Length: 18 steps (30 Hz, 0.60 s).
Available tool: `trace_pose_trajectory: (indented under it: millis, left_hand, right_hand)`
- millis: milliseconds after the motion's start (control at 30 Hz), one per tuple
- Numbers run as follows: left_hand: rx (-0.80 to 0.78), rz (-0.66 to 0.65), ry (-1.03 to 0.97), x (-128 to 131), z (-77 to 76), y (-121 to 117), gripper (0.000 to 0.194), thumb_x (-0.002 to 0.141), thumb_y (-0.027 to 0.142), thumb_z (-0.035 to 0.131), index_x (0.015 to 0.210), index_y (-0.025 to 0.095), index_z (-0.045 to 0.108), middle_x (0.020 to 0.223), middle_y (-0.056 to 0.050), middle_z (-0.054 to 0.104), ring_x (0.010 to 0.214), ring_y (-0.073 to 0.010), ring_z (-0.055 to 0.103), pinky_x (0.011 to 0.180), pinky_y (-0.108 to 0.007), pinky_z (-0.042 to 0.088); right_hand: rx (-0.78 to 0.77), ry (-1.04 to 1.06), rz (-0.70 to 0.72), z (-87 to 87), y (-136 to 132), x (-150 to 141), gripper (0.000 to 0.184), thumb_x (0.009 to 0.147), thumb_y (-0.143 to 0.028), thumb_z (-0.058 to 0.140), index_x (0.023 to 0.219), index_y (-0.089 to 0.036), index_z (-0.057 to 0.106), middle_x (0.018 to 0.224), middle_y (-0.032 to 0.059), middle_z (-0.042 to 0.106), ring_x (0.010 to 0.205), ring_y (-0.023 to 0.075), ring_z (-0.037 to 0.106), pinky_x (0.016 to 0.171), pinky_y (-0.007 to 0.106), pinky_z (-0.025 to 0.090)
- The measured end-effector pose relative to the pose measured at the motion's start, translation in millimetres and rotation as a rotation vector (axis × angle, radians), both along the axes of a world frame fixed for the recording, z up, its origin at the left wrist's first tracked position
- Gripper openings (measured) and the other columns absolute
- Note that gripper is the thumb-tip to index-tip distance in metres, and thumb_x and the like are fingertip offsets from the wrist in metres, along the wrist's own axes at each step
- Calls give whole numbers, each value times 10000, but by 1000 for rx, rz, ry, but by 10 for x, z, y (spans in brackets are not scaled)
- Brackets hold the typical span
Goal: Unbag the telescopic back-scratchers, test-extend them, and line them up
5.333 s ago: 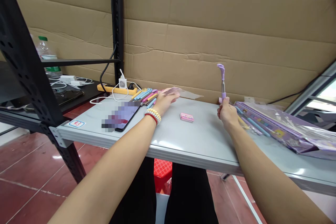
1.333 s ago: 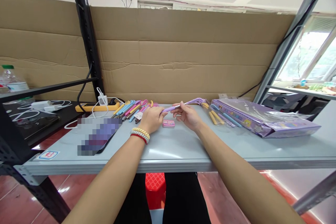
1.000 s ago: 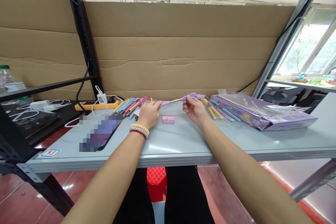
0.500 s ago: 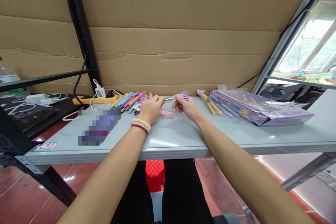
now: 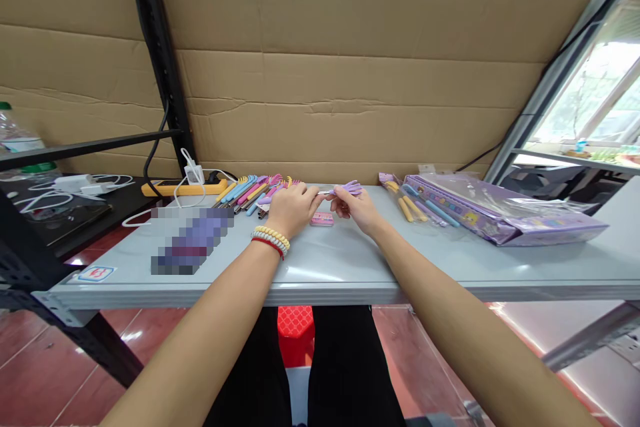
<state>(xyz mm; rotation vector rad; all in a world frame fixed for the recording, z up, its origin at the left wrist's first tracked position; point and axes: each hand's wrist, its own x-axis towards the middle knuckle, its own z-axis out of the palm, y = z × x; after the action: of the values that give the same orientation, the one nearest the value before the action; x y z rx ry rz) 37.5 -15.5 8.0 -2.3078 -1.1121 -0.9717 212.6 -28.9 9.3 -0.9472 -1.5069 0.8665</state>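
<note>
From afar, at frame centre, I see the left hand (image 5: 294, 209) and right hand (image 5: 357, 209) both pinching the purple stick (image 5: 349, 189), one toward each end. I judge the coloured sticks (image 5: 250, 193) left of centre already unwrapped; the wrapped sticks (image 5: 417, 209), right of centre, lie untouched.

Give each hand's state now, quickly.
Left hand: closed, holding the purple stick.
Right hand: closed, also holding the purple stick.
</note>
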Motion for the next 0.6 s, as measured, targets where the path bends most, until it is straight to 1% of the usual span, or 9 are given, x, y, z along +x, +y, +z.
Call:
trace_pose_trajectory:
  millis: [267, 400, 600]
  left_hand:
    - [-46, 11, 90, -11, -7, -8, 348, 958, 373, 322, 918, 177, 606, 883, -93, 639, 743, -204, 602, 536, -302, 288]
    - [-50, 24, 92, -32, 22, -30, 341, 953, 365, 334, 907, 171, 611, 876, -102, 637, 762, -215, 606, 546, -304, 306]
    - [-63, 30, 67, -43, 14, -25, 359, 946, 374, 334, 911, 165, 623, 851, -109, 637, 751, -216, 605, 569, -299, 344]
  right_hand:
    - [3, -27, -21, -15, 10, 4, 532, 656, -676, 628, 702, -146, 618, 527, 15, 570, 391, 85, 432, 377, 238, 270]
    - [-7, -63, -31, -20, 7, 3, 550, 681, -692, 596, 712, -143, 623, 517, 13, 567, 402, 86, 447, 388, 233, 286]
    - [-25, -74, -15, -26, 38, 10, 590, 664, -727, 580, 699, -140, 627, 506, 14, 563, 393, 82, 448, 383, 229, 295]
